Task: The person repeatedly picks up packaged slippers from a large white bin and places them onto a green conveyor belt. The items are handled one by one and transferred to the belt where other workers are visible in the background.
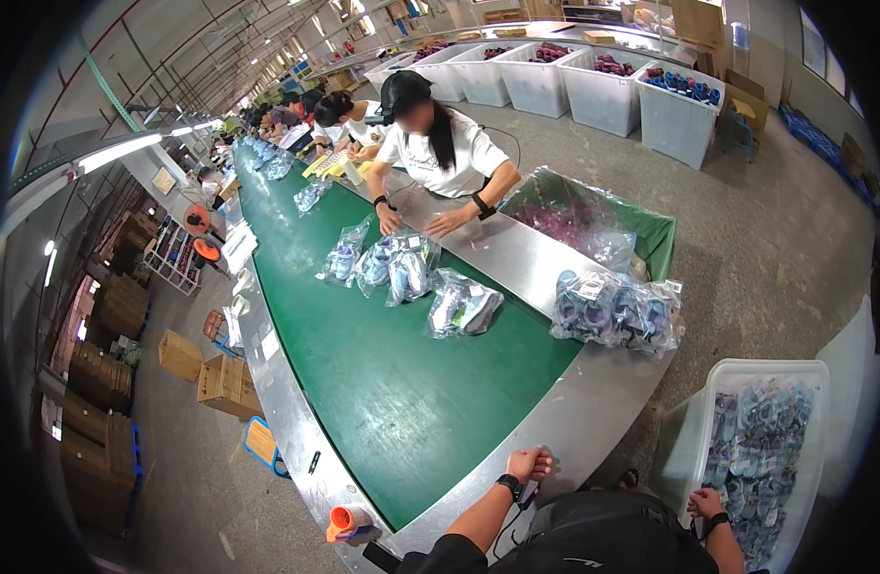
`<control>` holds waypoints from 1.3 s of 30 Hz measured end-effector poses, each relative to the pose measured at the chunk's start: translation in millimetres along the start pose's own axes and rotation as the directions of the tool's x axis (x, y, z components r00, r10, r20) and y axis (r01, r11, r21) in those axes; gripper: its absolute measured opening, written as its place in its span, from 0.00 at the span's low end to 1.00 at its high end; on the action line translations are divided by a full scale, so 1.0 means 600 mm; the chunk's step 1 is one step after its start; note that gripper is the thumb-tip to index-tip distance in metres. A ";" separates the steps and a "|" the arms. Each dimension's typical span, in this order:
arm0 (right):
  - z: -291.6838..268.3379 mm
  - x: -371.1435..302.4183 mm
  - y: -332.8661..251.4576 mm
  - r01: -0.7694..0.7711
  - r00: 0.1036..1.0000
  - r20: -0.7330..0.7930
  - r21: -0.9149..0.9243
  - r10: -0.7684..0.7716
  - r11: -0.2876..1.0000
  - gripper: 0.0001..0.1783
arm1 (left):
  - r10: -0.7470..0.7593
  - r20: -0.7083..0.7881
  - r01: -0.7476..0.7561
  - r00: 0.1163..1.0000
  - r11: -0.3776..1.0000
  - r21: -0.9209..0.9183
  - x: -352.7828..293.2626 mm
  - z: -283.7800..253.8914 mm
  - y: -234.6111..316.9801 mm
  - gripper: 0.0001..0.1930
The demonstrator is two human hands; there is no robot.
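My left hand (531, 464) is closed in a loose fist over the metal edge at the near end of the green conveyor belt (421, 411); nothing shows in it. My right hand (705, 502), its fingers curled and nothing visible in them, is beside the rim of a white plastic bin (715, 411). That bin holds many bagged shoes (760, 440). Farther up the belt lie clear-bagged shoes (464, 304) and more bags (401, 266). A co-worker (440, 153) in a white shirt and black cap has both hands at those bags.
Bagged blue shoes (617, 311) sit on the metal side table at right. Behind them stands a green-lined container (655, 239) of plastic bags. An orange tape dispenser (344, 521) rests on the near left edge. White bins (684, 120) line the back; cardboard boxes (227, 386) stand left.
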State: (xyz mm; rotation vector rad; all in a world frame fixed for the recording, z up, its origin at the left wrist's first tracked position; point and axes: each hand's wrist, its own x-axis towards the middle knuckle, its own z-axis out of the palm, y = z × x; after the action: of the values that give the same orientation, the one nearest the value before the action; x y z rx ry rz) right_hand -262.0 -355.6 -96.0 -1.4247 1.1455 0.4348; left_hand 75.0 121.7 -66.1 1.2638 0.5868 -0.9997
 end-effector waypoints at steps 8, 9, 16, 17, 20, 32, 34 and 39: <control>0.001 -0.002 -0.003 -0.020 0.999 -0.030 0.001 0.020 1.000 0.16 | 0.001 -0.019 -0.001 1.000 1.000 0.005 -0.008 0.006 0.007 0.14; 0.001 -0.002 -0.004 -0.005 1.000 -0.010 0.009 0.005 1.000 0.16 | 0.001 -0.017 -0.001 1.000 1.000 0.001 -0.007 0.006 0.006 0.14; 0.003 -0.003 -0.005 -0.009 1.000 -0.016 -0.010 0.008 1.000 0.17 | -0.003 -0.015 0.003 1.000 1.000 0.000 -0.004 0.003 0.005 0.15; 0.003 -0.003 -0.005 -0.026 0.999 -0.042 -0.026 0.024 0.999 0.17 | -0.004 -0.015 0.004 1.000 1.000 0.000 -0.004 0.003 0.006 0.15; 0.003 0.001 -0.002 -0.033 0.999 -0.039 -0.038 0.032 0.999 0.18 | -0.003 -0.014 0.003 1.000 1.000 0.001 -0.005 0.003 0.007 0.15; 0.000 0.003 -0.004 -0.037 0.999 -0.021 -0.037 0.036 0.999 0.18 | -0.005 -0.008 0.005 1.000 1.000 0.017 -0.003 0.001 0.004 0.15; 0.001 0.001 -0.007 -0.012 1.000 0.000 -0.008 0.012 1.000 0.18 | 0.001 -0.016 -0.001 1.000 1.000 0.007 -0.004 0.002 0.005 0.15; 0.004 -0.004 -0.014 -0.003 1.000 -0.011 -0.015 0.003 1.000 0.17 | -0.001 -0.008 0.001 1.000 1.000 -0.004 -0.004 0.004 0.005 0.14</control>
State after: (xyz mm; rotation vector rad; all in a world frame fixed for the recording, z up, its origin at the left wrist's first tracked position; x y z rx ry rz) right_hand -255.3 -354.2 -90.2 -1.4399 1.1550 0.4389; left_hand 75.9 120.2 -62.2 1.2647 0.5960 -0.9941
